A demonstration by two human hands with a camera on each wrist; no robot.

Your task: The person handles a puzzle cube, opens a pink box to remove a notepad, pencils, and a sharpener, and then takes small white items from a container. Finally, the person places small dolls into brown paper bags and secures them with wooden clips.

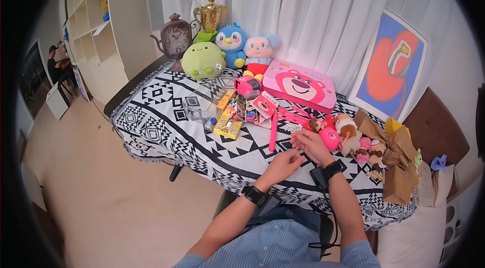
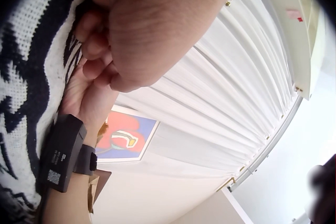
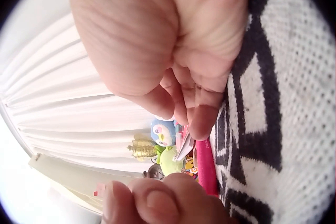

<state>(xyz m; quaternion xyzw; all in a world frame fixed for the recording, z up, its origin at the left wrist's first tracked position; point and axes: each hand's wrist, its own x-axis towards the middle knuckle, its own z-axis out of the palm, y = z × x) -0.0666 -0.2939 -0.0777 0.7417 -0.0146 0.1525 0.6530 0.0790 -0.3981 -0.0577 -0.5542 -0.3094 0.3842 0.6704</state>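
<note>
Both hands are close together low over the patterned cloth, near the front of the table. The left hand (image 1: pixel 284 166) has its fingers loosely bent, with nothing visible between them; the left wrist view shows them curled inward beside the other hand. Just right of it, the right hand (image 1: pixel 314 146) has loosely bent fingers too. No held thing shows in its palm in the right wrist view. Closest to the right hand lies a round pink object (image 1: pixel 330 139). A long pink stick (image 1: pixel 273 131) lies beyond the left hand, with a row of thin pink sticks (image 1: pixel 294 115) behind.
Boxes and packets (image 1: pixel 228 126) and a pink bear box (image 1: pixel 299 86) stand farther back. Plush toys (image 1: pixel 204 60), a gold trophy (image 1: pixel 210 16) and a clock (image 1: pixel 176 38) line the rear. Small dolls (image 1: pixel 347 129) and brown paper bags (image 1: pixel 399 184) crowd the right side.
</note>
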